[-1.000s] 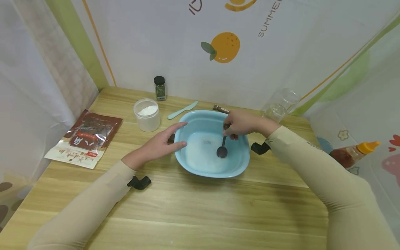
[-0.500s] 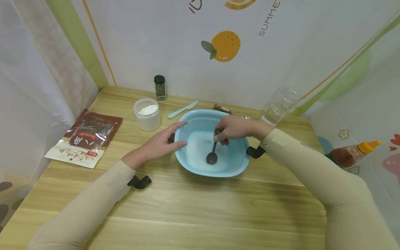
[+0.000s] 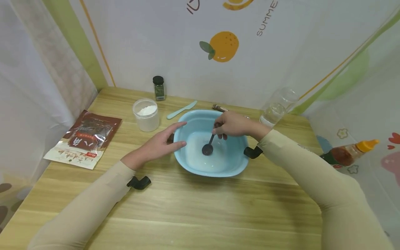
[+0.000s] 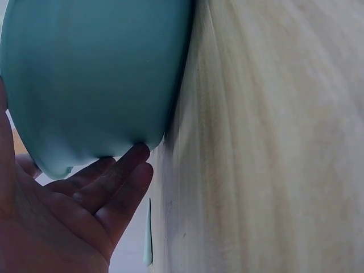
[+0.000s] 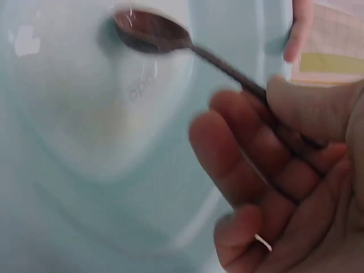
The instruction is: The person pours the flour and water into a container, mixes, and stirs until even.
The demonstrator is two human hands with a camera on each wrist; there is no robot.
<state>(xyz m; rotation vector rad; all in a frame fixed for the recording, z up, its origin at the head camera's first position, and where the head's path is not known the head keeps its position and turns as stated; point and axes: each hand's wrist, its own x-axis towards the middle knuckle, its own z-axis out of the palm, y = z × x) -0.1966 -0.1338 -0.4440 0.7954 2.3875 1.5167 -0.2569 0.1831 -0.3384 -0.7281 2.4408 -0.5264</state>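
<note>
A light blue basin (image 3: 242,166) stands on the wooden table with cloudy whitish liquid (image 3: 195,156) inside. My right hand (image 3: 232,124), above the basin's right half, pinches a dark brown spoon (image 3: 207,149) by its handle between thumb and fingers. In the right wrist view the spoon's bowl (image 5: 151,31) is low in the basin, by faint lettering on its floor. My left hand (image 3: 157,144) spreads around the basin's left end, thumb and index finger at the rim. The left wrist view shows extended fingers (image 4: 116,185) resting against the basin's outer wall (image 4: 96,79).
Behind the basin lie a pale green plastic knife (image 3: 182,110) and a brown-handled utensil (image 3: 219,108). A tub of white powder (image 3: 146,118), a green spice jar (image 3: 158,89) and a brown-white packet (image 3: 85,139) are left; a glass with clear liquid (image 3: 272,114) and a yellow-capped sauce bottle (image 3: 348,154), right.
My right hand has moved left with the spoon. Its bowl has swept left across the basin, first nearer to me, then slightly farther away. My left hand stays at the basin's left end.
</note>
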